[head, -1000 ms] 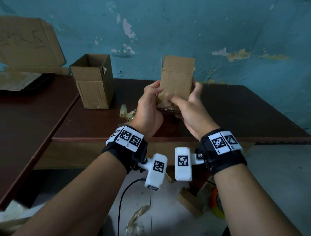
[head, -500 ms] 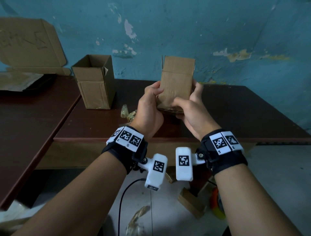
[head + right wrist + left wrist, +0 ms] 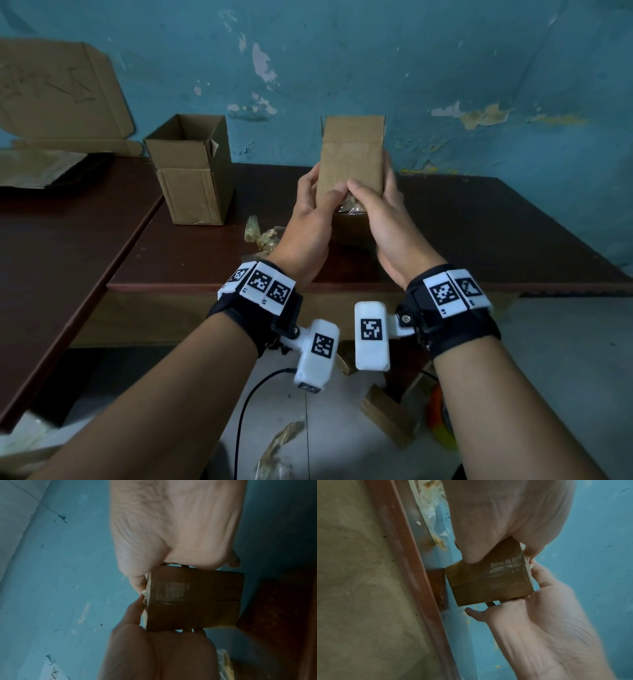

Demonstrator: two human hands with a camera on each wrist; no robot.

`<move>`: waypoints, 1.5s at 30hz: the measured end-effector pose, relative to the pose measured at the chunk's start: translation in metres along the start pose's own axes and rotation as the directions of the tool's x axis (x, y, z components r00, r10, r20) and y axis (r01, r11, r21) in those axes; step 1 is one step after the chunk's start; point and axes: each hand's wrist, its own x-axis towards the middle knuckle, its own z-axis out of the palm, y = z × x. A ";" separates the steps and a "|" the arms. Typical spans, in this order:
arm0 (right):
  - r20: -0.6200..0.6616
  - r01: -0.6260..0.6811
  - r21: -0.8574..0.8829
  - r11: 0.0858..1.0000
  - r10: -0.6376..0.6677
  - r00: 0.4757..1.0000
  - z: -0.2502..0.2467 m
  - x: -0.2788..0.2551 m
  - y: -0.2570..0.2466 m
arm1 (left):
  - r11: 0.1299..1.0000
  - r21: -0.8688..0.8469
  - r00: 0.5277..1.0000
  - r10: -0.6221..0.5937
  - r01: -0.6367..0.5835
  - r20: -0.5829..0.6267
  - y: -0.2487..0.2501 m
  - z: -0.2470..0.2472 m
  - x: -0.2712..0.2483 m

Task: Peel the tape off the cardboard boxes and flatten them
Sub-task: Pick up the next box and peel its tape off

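holding a small cardboard box [image 3: 352, 161] upright above the dark table [image 3: 479, 233], both hands clamp it from either side. the left hand [image 3: 310, 222] wraps its fingers round the box's left side, thumb laid across the near face low down. the right hand [image 3: 385, 219] grips the right side the same way, and the two thumb tips meet at the box's lower near edge. seen from the left wrist, the bottom of the box carries a strip of clear tape [image 3: 503, 566] over the seam between its flaps, and the thumbs pinch at the tape's end where it turns the corner. the box's top end points toward the blue wall [image 3: 445, 68]. left of the held box, a second box [image 3: 191, 171] stands open on the table, well apart from it. just left of the hands, crumpled bits of peeled tape [image 3: 262, 234] lie on the table
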 end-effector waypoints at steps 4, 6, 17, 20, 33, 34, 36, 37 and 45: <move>0.000 0.010 0.081 0.997 -0.010 1.000 0.002 0.002 0.002 | 1.000 -0.017 1.000 -0.005 0.006 0.029 0.001 -0.001 -0.001; 0.005 0.006 0.094 0.996 -0.007 1.000 0.001 0.002 0.003 | 1.000 -0.015 0.999 -0.005 0.005 0.036 0.002 0.000 -0.002; 0.029 0.006 0.240 0.971 -0.014 0.999 -0.002 -0.005 0.000 | 0.993 -0.110 0.998 -0.026 0.032 0.056 0.002 -0.001 -0.003; 0.019 0.007 0.234 0.972 -0.011 1.000 -0.001 -0.006 -0.002 | 0.993 -0.120 0.998 -0.017 0.024 0.056 0.004 0.000 -0.004; 0.039 -0.017 0.297 0.955 0.006 0.999 -0.001 -0.013 -0.006 | 0.985 -0.164 0.996 -0.042 0.055 0.078 0.006 -0.002 -0.007; 0.042 -0.018 0.318 0.948 0.005 0.999 -0.001 -0.014 -0.008 | 0.983 -0.176 0.996 -0.039 0.052 0.075 0.006 -0.001 -0.007; 0.034 -0.024 0.341 0.940 0.013 0.999 -0.001 -0.014 -0.009 | 0.983 -0.174 0.997 -0.043 0.054 0.064 0.007 -0.001 -0.007; 0.033 -0.027 0.338 0.941 0.017 0.999 0.000 -0.013 -0.009 | 0.985 -0.166 0.997 -0.047 0.057 0.059 0.007 -0.001 -0.007; 0.051 -0.008 0.215 0.977 -0.003 0.999 0.001 -0.018 -0.011 | 0.987 -0.156 0.998 -0.023 0.032 0.059 0.005 -0.002 -0.006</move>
